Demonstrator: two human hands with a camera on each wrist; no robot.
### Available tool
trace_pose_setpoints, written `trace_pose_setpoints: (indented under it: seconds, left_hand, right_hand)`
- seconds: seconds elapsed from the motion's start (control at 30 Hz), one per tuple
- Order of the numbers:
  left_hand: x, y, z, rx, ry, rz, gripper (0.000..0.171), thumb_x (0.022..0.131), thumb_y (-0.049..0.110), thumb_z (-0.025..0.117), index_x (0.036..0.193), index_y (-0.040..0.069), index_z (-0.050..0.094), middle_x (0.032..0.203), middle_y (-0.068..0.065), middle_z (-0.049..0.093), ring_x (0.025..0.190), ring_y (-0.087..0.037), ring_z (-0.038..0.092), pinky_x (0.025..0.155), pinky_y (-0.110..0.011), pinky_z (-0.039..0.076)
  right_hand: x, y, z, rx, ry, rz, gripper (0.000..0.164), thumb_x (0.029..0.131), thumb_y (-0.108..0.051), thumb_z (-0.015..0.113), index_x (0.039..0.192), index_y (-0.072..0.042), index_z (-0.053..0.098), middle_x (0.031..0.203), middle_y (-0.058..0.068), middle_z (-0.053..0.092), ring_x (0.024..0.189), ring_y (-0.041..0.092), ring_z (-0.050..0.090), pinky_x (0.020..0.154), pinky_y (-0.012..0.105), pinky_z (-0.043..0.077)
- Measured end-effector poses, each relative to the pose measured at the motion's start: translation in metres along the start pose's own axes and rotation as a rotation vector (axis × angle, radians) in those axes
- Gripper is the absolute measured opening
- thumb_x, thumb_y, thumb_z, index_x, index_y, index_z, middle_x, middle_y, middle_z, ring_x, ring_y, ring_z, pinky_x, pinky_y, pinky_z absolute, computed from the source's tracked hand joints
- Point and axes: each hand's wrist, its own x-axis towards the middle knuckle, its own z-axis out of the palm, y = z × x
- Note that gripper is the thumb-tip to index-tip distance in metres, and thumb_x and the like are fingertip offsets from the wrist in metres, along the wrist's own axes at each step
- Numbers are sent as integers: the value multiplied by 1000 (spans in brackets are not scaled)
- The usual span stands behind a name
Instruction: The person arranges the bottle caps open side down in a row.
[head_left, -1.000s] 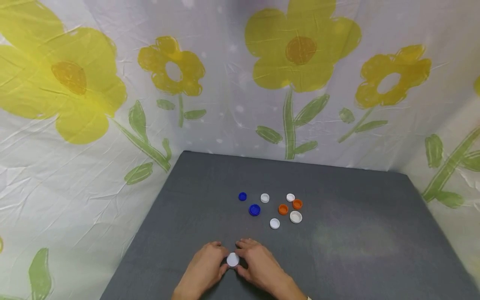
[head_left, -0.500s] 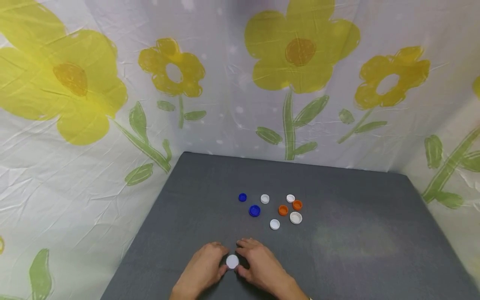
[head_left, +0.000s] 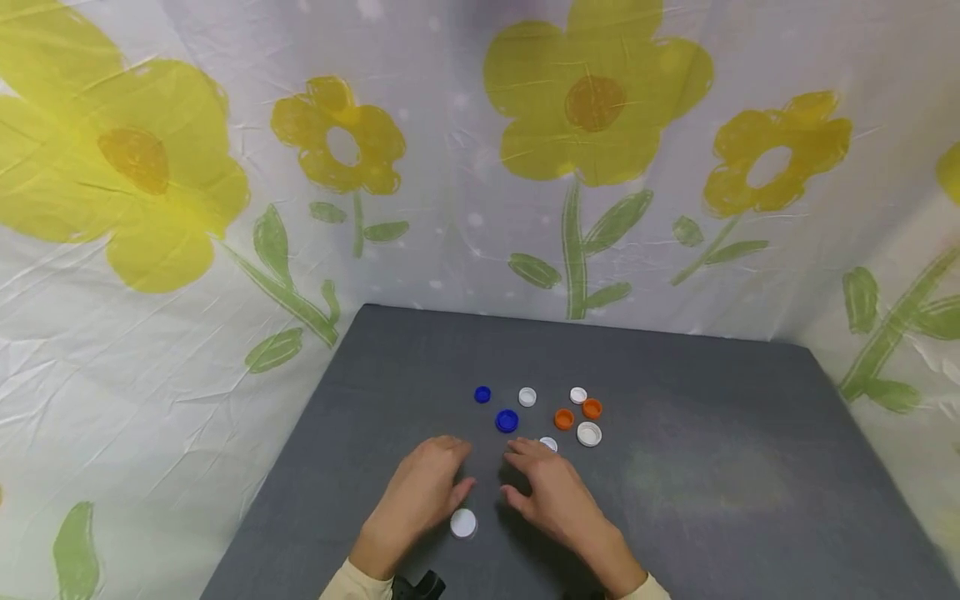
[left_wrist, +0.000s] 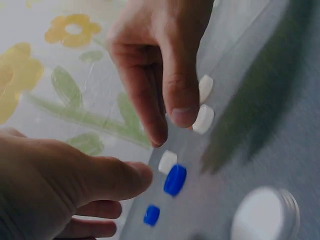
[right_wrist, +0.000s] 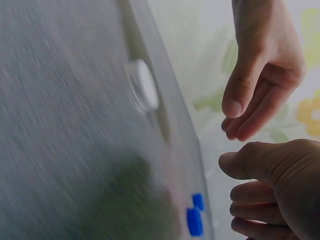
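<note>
Flower-printed sheeting [head_left: 442, 275] hangs behind the dark gray table [head_left: 712, 467] and down along its sides. Over the near part of it I hold up my left hand [head_left: 427, 483] and right hand [head_left: 551, 487], well apart, with nothing in either; their fingers are relaxed and the thumbs stand away from them. One white disc [head_left: 463, 523] lies on the table between my arms, just short of my left thumb, touched by neither hand.

Ahead of my fingertips are a small blue cap [head_left: 482, 394], a larger blue cap [head_left: 507, 421], two orange caps [head_left: 564, 419], a wide white cap [head_left: 588, 434] and two smaller white caps [head_left: 527, 397] at the back. A partly hidden white cap [head_left: 548, 445] shows just past my right fingers.

I judge this a pause between holds, both hands pointing at the caps. Taking one from here calls for lowering the fingertips and narrowing thumb and finger at its rim; that partly hidden one seems handiest.

All the caps sit well in from the table's edges. To my right I see the widest room; on the left the slanting edge comes closer. My left wrist could nudge the disc.
</note>
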Motion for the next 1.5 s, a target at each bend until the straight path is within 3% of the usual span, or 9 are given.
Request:
trace_pose_setpoints:
  seconds: [0.17,0.4,0.63,0.97,1.13,1.3,1.37,1.5]
  left_hand:
    - [21,11,2,19,33,4,39,86,26,95,115,5,80,113,-9,82,106,-28,78,96,-43,62]
    - [46,21,20,42,66,61,40,85,29,96,114,8,80,110,-4,82,101,-23,78,91,-39,63]
    - [66,32,38,56,14,60,29,86,32,94,101,12,80,94,-2,80,86,-22,77,76,-39,63]
    - [80,41,58,-12,-73,10,23,87,30,93,87,15,76,85,-2,79,79,-23,78,66,-41,60]
    - [84,45,67,-23,-127,-5,21,89,31,91,88,15,77,86,-3,80,79,-24,77,65,-41,60]
    - [87,47,74,31,-105,-4,23,87,31,92,82,15,76,83,-3,79,77,-23,77,65,-40,61]
    - [89,43,88,46,-69,2,25,84,32,93,79,16,75,80,-3,79,73,-24,76,59,-42,59]
    - [94,28,134,55,-39,4,24,80,35,93,76,20,74,76,-1,76,66,-23,73,53,-43,55]
  right_hand:
    - [5,16,-15,4,43,43,41,87,-17,91,122,0,80,136,17,76,132,39,70,112,52,55]
    - [7,38,-27,-33,101,51,40,85,-15,93,120,1,81,135,19,76,129,40,71,111,55,55]
    - [6,55,-31,-50,139,30,37,84,-12,93,116,2,81,131,20,77,127,40,72,108,55,56]
    - [0,68,-26,-50,133,40,36,84,-9,91,116,4,81,131,21,77,126,41,72,105,56,57]
    - [-3,73,-18,-70,133,58,34,82,-9,93,111,4,81,130,22,77,124,42,72,103,56,58]
    - [-3,78,-12,-69,120,77,33,81,-7,93,110,3,81,131,22,76,125,43,72,104,56,58]
    - [-3,78,-11,-71,112,80,31,81,-5,92,110,3,81,131,23,76,126,43,71,105,56,58]
    - [-4,78,-9,-82,100,83,31,81,-3,92,109,3,81,130,23,76,126,43,71,105,55,58]
